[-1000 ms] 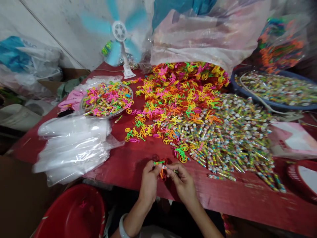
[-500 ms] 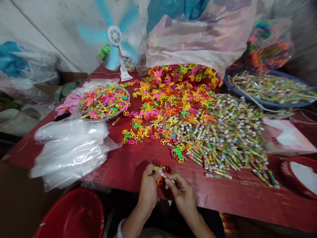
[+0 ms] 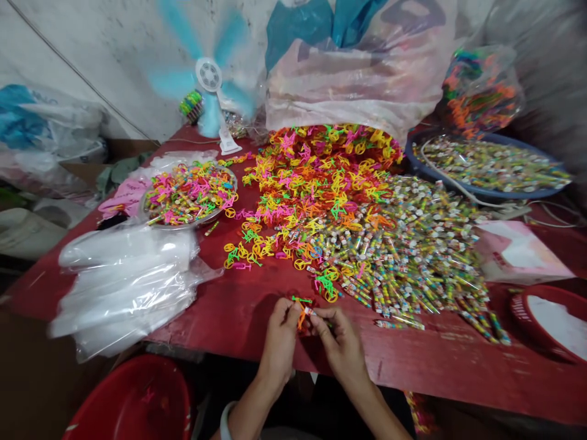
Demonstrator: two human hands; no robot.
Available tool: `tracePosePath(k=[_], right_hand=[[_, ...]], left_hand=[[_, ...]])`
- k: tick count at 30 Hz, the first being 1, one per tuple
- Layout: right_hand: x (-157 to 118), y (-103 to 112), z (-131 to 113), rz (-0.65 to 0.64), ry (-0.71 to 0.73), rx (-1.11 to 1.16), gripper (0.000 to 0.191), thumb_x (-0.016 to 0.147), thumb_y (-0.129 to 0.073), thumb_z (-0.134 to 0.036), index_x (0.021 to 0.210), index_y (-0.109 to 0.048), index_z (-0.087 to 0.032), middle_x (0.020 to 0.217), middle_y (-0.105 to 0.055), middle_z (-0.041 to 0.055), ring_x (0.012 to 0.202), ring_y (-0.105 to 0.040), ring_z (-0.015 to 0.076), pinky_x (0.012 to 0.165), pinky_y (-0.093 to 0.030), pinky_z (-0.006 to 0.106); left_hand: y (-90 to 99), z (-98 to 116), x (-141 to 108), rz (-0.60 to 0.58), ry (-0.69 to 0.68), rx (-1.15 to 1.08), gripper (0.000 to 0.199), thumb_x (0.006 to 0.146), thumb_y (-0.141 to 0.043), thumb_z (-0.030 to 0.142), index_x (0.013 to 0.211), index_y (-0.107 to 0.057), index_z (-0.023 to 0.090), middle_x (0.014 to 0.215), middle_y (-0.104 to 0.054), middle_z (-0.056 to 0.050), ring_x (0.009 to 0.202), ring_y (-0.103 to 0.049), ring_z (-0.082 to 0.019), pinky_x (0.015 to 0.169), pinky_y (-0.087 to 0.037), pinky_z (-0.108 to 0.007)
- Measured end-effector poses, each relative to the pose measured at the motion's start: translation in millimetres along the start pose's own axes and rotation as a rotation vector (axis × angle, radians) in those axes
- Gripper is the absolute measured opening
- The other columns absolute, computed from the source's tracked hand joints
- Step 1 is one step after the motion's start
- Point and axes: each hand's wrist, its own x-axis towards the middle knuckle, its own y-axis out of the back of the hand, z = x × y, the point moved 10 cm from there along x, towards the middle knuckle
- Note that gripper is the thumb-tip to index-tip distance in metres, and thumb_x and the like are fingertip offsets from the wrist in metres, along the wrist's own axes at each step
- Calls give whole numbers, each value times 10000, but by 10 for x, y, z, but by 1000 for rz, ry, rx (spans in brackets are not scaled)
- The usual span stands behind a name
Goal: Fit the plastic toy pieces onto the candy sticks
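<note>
Close to the table's front edge, my left hand (image 3: 280, 336) pinches small orange and green plastic toy pieces (image 3: 301, 310). My right hand (image 3: 342, 342) meets it from the right, fingers closed on a slim clear-wrapped candy tube (image 3: 309, 311) whose printed end touches the toy pieces. Fingers hide much of the tube. Beyond my hands spreads a heap of bright plastic toy pieces (image 3: 316, 183), some with wheel shapes. It runs into a pile of similar wrapped candy tubes (image 3: 413, 250) on the right.
Left on the red table (image 3: 238, 305) are clear plastic bags (image 3: 132, 287) and a bowl (image 3: 153, 219) of mixed pieces. A spinning fan (image 3: 208, 74), a large sack (image 3: 353, 79) and a blue basin (image 3: 513, 190) stand behind. Red basins (image 3: 137, 397) flank me.
My hands have shifted slightly up and right, still together. The tube now sits closer against the toy pieces, less of it showing. The camera view has turned a little.
</note>
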Motion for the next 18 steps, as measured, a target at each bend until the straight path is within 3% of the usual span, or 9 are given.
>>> tracePosePath(k=[4, 7, 11, 18], right_hand=[[-54, -97, -84, -82, 61, 13, 186, 900, -551, -321, 765, -611, -208, 651, -566, -11, 601, -555, 128, 565, -456, 237], [-97, -95, -128, -114, 79, -6, 178, 906, -546, -298, 764, -605, -210, 649, -560, -12, 599, -551, 127, 562, -451, 233], [-129, 4, -217, -59, 160, -59, 111, 891, -564, -265, 822, -637, -216, 746, -620, 20, 689, -591, 147, 622, -479, 249], [-106, 76, 74, 14, -84, 51, 169, 911, -524, -367, 905, -576, -206, 758, -637, 13, 641, -600, 134, 580, -505, 228]], left_hand=[[148, -67, -20, 113, -38, 78, 339, 757, -583, 506, 680, -440, 209, 642, -425, 45, 613, -392, -120, 597, -333, -247], [142, -40, -41, 92, -76, 163, 321, 799, -535, 496, 686, -435, 212, 674, -425, 34, 658, -390, -136, 630, -335, -256], [59, 36, -35, 62, -114, 248, 295, 830, -480, 469, 684, -411, 222, 673, -410, 31, 658, -391, -147, 635, -330, -269], [-190, 338, -64, -7, -334, 438, 272, 872, -440, 447, 709, -450, 230, 702, -467, 3, 689, -453, -170, 681, -349, -293]])
